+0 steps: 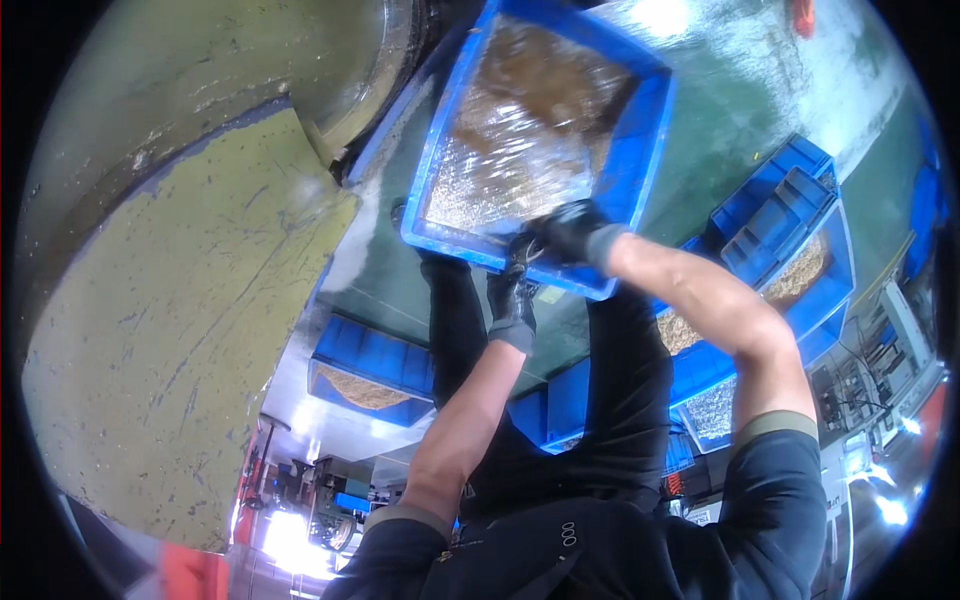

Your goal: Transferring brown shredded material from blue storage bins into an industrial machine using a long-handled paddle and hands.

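Note:
A large blue plastic crate point(655, 140) is tilted in front of me above my legs. Inside it lies a mass of small shiny pieces point(510, 170), with brown loose material point(540, 75) toward the far end; both are streaked by motion. My left hand point(514, 280), in a black glove with a grey cuff, is closed at the near rim. Just right of it, my right hand point(572, 232), gloved alike, reaches over the same rim into the crate. Its fingers are smeared and meet the left hand's fingertips, so anything between them is hidden.
A big worn yellow-green metal panel point(190, 330) stands at the left, beside a round bowl-like machine wall point(250, 70). Blue crates of tan granular material stand at the left point(375, 345) and right point(835, 255). Stacked blue bins point(780, 225) sit on the right.

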The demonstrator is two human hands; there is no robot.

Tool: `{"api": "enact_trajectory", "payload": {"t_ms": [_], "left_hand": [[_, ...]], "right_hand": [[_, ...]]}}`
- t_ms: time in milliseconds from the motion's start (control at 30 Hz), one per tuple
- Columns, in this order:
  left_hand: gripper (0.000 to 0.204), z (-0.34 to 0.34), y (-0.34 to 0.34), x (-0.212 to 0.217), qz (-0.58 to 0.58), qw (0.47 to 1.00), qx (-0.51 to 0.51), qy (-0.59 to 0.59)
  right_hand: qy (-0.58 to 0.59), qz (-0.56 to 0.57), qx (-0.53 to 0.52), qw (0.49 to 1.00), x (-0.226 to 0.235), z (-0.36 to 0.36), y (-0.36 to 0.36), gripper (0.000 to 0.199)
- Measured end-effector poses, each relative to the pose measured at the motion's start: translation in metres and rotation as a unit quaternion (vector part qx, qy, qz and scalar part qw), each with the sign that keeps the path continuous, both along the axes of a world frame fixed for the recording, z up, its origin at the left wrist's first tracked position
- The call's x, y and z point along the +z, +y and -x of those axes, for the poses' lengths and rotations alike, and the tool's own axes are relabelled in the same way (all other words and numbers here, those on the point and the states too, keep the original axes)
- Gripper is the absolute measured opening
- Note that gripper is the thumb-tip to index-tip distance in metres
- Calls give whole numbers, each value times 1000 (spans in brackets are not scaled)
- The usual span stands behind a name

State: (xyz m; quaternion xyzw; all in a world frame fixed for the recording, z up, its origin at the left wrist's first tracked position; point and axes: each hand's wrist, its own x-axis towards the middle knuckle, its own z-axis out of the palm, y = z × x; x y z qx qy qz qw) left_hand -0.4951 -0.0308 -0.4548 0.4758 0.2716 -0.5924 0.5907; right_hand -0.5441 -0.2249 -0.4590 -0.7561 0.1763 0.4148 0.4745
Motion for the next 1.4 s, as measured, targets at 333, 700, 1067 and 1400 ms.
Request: {"api": "enact_trajectory", "payload": {"t_ms": [333,700,1067,1400], "left_hand": [[60,8,6,2,-85,986,140,-14],[76,2,24,-5,-63,996,61,-28],[50,18,-14,10,-163,980,105,-50],[56,6,2,16,-120,978,167,-36]], "right_hand": [[-116,139,3,983,-38,-31,-62,36],[-117,181,-73,974,-24,-128,-75,33],[-178,289,19,941,-74,-91,37,37],[-74,294,-164,939,-31,-94,-61,29]]}}
